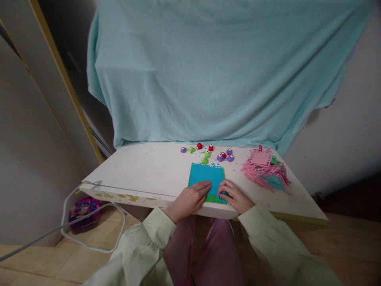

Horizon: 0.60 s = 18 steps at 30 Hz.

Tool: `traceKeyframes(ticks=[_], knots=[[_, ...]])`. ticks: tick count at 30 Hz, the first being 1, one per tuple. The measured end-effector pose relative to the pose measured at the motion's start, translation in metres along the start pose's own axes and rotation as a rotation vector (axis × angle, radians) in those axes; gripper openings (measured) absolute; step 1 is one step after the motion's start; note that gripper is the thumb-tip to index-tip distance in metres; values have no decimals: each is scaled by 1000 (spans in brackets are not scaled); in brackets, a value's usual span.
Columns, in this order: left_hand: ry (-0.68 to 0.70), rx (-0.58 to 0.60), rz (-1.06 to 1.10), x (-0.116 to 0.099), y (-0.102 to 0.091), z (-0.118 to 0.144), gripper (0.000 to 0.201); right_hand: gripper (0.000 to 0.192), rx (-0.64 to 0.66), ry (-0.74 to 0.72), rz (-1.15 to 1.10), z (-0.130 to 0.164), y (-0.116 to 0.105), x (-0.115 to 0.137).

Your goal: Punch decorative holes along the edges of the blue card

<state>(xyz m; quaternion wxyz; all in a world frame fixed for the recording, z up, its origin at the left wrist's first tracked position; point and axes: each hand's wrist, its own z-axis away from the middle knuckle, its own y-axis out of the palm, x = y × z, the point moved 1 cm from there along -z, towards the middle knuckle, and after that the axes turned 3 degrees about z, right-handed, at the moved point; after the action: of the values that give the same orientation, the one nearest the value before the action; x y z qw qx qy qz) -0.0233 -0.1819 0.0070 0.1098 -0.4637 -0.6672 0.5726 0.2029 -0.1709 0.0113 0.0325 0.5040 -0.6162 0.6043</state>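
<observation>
A blue sheet (pixel 205 174) with a green border lies near the front edge of the white table; small marks or holes run along its top and right edges. My left hand (pixel 193 196) rests on its lower left part, fingers stretched out together. At the lower right corner, my right hand (pixel 236 196) has its fingers bent around a small blue piece (pixel 223 195), whose kind I cannot make out. Behind the sheet sit several small figures with white eyes, among them a green one (pixel 204 161), a purple one (pixel 230 158) and a red one (pixel 199 146).
Pink paper shreds (pixel 258 174) are heaped on the right of the white table (pixel 149 167), a pink card (pixel 260 157) on top. Tiny blue bits lie among the figures. A light blue cloth (pixel 223 71) hangs behind. A grey cable (pixel 89 247) loops at left beside a purple container (pixel 85 214).
</observation>
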Motion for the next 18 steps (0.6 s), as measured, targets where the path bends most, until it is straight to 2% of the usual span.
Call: traceKeyframes(ticks=[7, 11, 15, 18], knots=[[-10, -4, 7, 1, 2, 1, 48, 10, -12, 28, -56, 9, -8, -4], [-11, -3, 8, 0, 2, 1, 48, 20, -3, 43, -80, 8, -8, -4], [-8, 0, 8, -1, 1, 1, 48, 10, -16, 30, -59, 5, -5, -3], [-5, 1, 5, -1, 0, 1, 48, 10, -43, 31, -55, 4, -3, -4]])
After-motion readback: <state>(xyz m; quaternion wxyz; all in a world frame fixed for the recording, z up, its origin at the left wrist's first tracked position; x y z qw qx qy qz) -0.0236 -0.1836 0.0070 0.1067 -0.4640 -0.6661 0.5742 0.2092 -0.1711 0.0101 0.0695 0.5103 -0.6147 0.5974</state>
